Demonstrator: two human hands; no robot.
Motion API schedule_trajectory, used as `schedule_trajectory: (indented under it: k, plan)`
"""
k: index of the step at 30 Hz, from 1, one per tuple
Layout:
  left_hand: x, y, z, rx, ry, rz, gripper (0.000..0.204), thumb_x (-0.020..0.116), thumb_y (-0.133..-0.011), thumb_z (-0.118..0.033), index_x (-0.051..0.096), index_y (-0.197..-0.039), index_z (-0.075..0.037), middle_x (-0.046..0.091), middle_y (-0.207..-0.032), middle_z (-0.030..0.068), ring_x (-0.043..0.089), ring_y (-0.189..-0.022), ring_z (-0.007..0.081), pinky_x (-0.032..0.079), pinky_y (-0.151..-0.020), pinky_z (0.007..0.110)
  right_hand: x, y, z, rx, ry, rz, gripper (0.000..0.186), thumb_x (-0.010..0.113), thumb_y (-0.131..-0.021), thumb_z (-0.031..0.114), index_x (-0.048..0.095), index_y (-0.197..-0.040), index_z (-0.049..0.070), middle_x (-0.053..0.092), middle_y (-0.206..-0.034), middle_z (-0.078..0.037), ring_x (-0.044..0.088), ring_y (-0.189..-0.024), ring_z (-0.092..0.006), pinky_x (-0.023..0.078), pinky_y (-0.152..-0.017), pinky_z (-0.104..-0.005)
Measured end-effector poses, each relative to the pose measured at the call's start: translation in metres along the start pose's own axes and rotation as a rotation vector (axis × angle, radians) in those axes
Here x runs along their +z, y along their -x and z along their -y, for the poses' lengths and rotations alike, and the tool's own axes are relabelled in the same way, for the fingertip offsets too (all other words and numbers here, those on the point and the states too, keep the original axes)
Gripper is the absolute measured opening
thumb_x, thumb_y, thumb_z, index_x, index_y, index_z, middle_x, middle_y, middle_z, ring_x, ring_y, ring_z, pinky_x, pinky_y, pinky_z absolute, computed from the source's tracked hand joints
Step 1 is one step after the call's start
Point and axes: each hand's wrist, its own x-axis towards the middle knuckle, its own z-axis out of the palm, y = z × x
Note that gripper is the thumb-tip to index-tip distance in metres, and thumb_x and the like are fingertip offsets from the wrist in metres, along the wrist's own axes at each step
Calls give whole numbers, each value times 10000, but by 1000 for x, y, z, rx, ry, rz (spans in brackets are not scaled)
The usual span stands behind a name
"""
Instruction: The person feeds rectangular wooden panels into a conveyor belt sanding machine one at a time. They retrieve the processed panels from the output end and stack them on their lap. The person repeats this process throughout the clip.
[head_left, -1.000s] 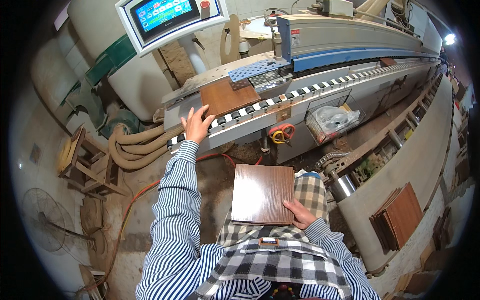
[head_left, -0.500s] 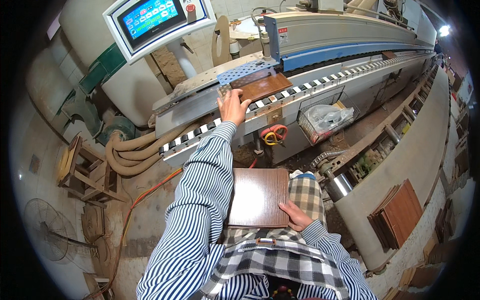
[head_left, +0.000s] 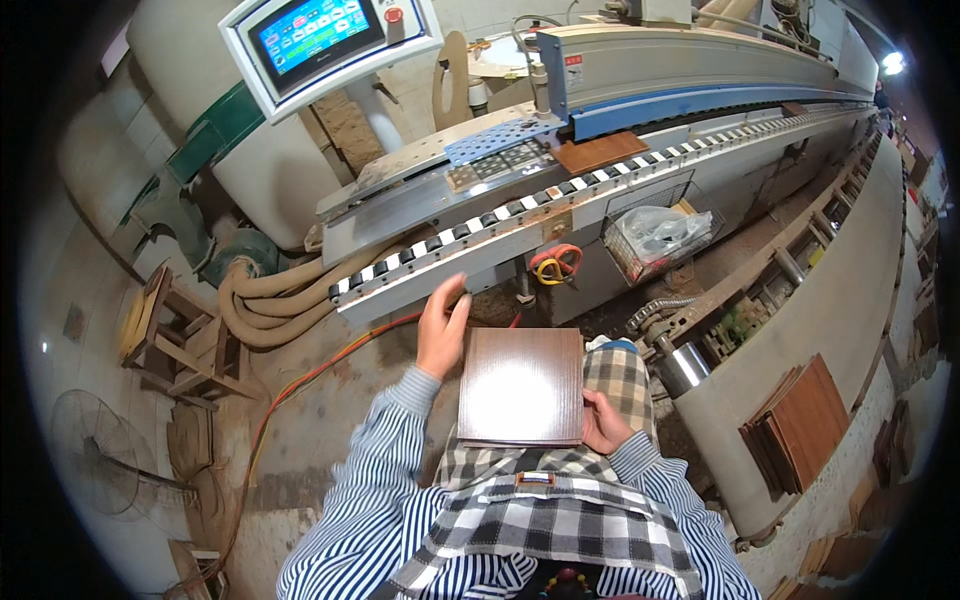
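On my lap rests a square, dark brown wood-grain board [head_left: 521, 385], glossy in the light; its near edge looks layered, as if more than one is stacked. My right hand [head_left: 604, 424] holds its right edge, fingers partly hidden beneath. Just beyond its far left corner, my left hand [head_left: 442, 330] is raised in the air, empty, thumb and fingers apart. A reddish-brown board [head_left: 600, 152] lies on the long machine, partly under its blue pressure beam [head_left: 680, 115] and beside the black-and-white roller track [head_left: 515, 207].
A control screen [head_left: 315, 38] stands at the far left. Under the track hang red and yellow tape rolls [head_left: 556, 265] and a wire basket [head_left: 655, 240] with clear plastic. More brown boards [head_left: 800, 425] lean at the right. Ribbed hoses [head_left: 270, 310] and a fan [head_left: 95, 455] are left.
My left hand has come back from the machine toward my lap, letting go of the reddish-brown board. That board has slid right along the track. My right hand stays at the lap board.
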Motion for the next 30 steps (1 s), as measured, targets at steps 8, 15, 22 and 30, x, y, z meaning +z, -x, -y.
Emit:
schedule_trajectory:
  k: [8,15,22,30]
  plan:
    - [-53,173,1,-757,115,85,402,429,-991,-360,570,-1160,-24,613,-932,8,564,-800,105,456,-680,225,6,-3,-2,-17,284,-85,606,560,-939,249,233,-1394,18,497,-1264,-131,558,-1119,-201,532,-905,-353]
    - [-41,160,-4,-528,-25,72,344,385,-1006,-314,540,-949,-12,565,-665,46,494,-542,83,399,-518,244,2,-6,-5,2,330,-131,585,568,-935,274,269,-1370,23,516,-1213,-125,579,-1070,-193,548,-874,-343]
    - [-60,128,-4,-432,277,-63,343,367,-1011,-351,503,-991,-36,545,-683,22,490,-501,67,411,-447,202,2,-4,-4,27,310,-125,606,549,-941,316,235,-1400,75,499,-1241,-131,592,-1059,-223,565,-848,-394]
    - [-95,17,14,-392,393,-203,341,399,-1005,-341,509,-1185,-72,558,-726,12,514,-555,59,427,-486,200,11,4,1,87,387,-65,616,456,-971,354,96,-1449,207,461,-1300,-131,621,-1036,-302,583,-772,-521]
